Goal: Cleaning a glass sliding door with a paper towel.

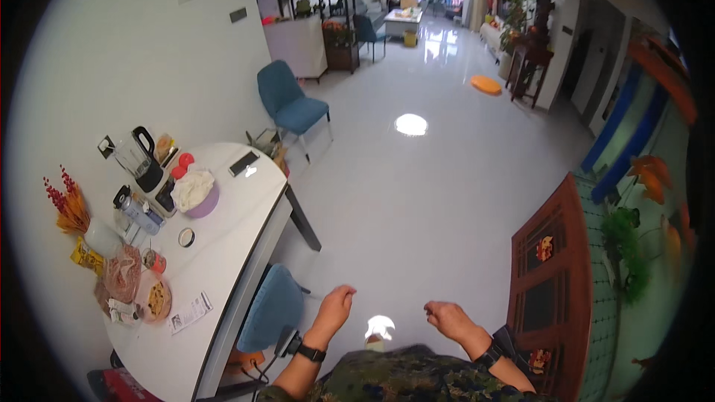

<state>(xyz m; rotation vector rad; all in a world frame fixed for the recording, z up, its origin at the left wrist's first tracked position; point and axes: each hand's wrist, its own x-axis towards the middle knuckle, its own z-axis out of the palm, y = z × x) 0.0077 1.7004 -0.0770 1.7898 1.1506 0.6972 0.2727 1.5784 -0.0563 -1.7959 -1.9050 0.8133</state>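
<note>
My left hand (pixel 335 308) is held out over the pale tiled floor (pixel 402 218), fingers loosely curled, with no object showing in it. A dark band with a small device circles that wrist. Nearest to it is a blue chair (pixel 273 307), partly under the white dining table (pixel 201 268). Level with it, my right hand (pixel 448 319) also hangs in the air, curled and seemingly empty. That wrist wears a dark band too. To its right stands a reddish-brown wooden cabinet (pixel 550 285) with dark panels. Both palms are turned out of sight.
On the table are a blender (pixel 139 162), a purple bowl (pixel 204 204) with white cloth-like material, a phone (pixel 244 163), a food container (pixel 156 301) and a printed paper (pixel 191 312). Another blue chair (pixel 293 97) stands by the wall. An orange disc (pixel 486 85) lies on the floor.
</note>
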